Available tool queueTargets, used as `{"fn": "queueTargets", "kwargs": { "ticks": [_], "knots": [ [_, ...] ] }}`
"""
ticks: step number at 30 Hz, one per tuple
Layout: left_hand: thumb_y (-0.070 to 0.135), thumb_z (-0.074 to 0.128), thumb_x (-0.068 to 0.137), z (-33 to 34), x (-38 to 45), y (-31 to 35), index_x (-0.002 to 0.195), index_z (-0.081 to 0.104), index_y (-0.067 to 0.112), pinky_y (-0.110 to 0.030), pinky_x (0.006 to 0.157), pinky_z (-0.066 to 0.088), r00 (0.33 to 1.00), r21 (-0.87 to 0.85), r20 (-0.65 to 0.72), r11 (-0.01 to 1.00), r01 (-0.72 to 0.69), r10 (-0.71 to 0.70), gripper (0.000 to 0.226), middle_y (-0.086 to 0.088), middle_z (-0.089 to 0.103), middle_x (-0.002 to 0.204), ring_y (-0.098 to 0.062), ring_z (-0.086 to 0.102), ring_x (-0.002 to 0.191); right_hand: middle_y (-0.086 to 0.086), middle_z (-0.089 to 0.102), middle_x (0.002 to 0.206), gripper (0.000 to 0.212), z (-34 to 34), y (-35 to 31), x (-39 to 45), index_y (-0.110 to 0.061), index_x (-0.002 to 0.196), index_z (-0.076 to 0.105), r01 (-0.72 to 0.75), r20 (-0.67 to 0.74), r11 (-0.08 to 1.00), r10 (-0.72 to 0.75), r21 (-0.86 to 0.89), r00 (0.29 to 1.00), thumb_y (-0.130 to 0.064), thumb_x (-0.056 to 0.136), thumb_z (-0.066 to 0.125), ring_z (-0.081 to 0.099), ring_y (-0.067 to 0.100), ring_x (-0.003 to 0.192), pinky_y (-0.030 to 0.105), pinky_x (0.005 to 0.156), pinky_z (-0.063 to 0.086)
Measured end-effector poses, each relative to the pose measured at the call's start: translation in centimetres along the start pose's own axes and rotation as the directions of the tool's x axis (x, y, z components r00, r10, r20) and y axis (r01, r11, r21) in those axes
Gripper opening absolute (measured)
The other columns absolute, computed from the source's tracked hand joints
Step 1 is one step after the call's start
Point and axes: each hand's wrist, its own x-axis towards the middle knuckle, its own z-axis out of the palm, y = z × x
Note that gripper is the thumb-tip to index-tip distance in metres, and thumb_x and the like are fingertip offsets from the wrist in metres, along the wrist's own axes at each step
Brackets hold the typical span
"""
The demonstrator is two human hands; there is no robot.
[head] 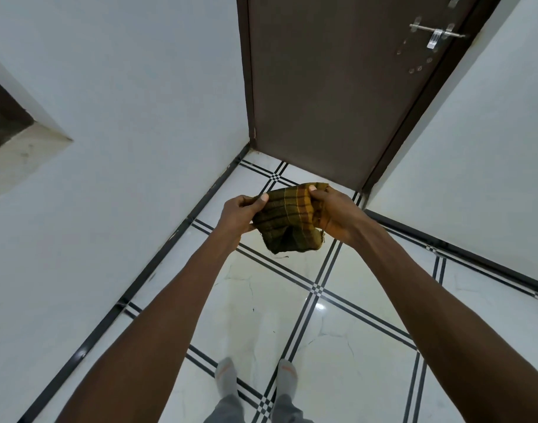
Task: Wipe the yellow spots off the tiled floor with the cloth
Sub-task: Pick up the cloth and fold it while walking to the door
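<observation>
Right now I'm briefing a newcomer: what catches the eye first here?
Both hands, left hand and right hand, hold a checked green-and-yellow cloth up at centre frame. Behind it stands a shut brown door with a metal latch. Below lies the white tiled floor, striped black.

a dark brown door (328,87) stands shut at the far end, set in a darker frame (426,96), with a silver sliding bolt (435,33) near its upper right and a few small screw marks below the bolt. pale walls (133,87) rise on both sides, edged at the bottom by a black skirting strip (157,257). a recessed opening (14,129) cuts into the left wall. two grey-socked feet (226,375) with orange marks and grey trouser legs (228,410) show at the bottom edge
</observation>
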Motion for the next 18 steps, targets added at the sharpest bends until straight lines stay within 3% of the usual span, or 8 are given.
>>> {"fn": "queueTargets", "kwargs": {
  "ticks": [3,8,13,16,18],
  "knots": [
    [0.029,0.08,0.089,0.1,0.7,0.0,0.109,0.066,0.007,-0.032,0.08,0.062,0.99,0.05,-0.138,0.999,-0.021,0.027,0.033,-0.015,0.07,0.114,-0.028,0.07,0.106,0.014,0.071,0.127,0.028,-0.2,0.0,0.7,-0.014,0.127,0.065,0.009,-0.047,0.987,-0.016,-0.158,0.999,-0.029,0.104,0.064,0.068,0.031,0.12,0.049,0.108,0.055],
    [0.02,0.08,0.089,-0.4,1.7,0.4,0.124,0.063,0.001,-0.041,0.091,0.062,0.99,-0.038,-0.073,0.993,0.115,-0.118,0.043,-0.022,0.07,0.124,-0.03,0.07,0.112,0.016,0.074,0.118,0.037,-0.8,-0.4,1.3,-0.009,0.124,0.065,0.075,-0.087,0.946,-0.108,-0.315,0.99,-0.025,0.094,0.078,0.073,0.029,0.111,0.048,0.104,0.058],
    [0.015,0.075,0.093,-0.8,0.2,1.9,0.128,0.062,0.015,-0.025,0.084,0.06,0.989,0.021,-0.021,0.989,-0.146,0.146,0.037,0.001,0.07,0.106,-0.015,0.072,0.1,0.015,0.07,0.123,0.061,-2.4,-1.0,1.4,-0.005,0.133,0.06,0.069,-0.119,0.924,-0.123,-0.377,0.985,-0.022,0.082,0.088,0.068,0.03,0.118,0.041,0.101,0.059],
    [0.012,0.078,0.09,-1.2,-0.1,2.5,0.126,0.068,0.008,-0.016,0.08,0.059,0.965,0.131,0.085,0.957,-0.259,0.249,0.038,-0.004,0.076,0.11,-0.013,0.073,0.103,0.014,0.063,0.134,0.089,-3.2,-1.6,1.1,-0.015,0.152,0.043,0.103,-0.039,0.924,-0.126,-0.368,0.991,-0.02,0.078,0.092,0.062,0.031,0.125,0.043,0.107,0.054],
    [0.01,0.082,0.086,-1.3,-0.1,3.0,0.127,0.069,0.008,-0.017,0.084,0.059,0.95,0.21,0.114,0.927,-0.31,0.292,0.043,-0.006,0.075,0.114,-0.014,0.073,0.107,0.011,0.06,0.135,0.091,-3.4,-2.0,0.9,-0.026,0.152,0.044,0.194,0.043,0.869,-0.196,-0.456,0.98,-0.019,0.076,0.093,0.059,0.028,0.124,0.043,0.105,0.052]
  ]
}}
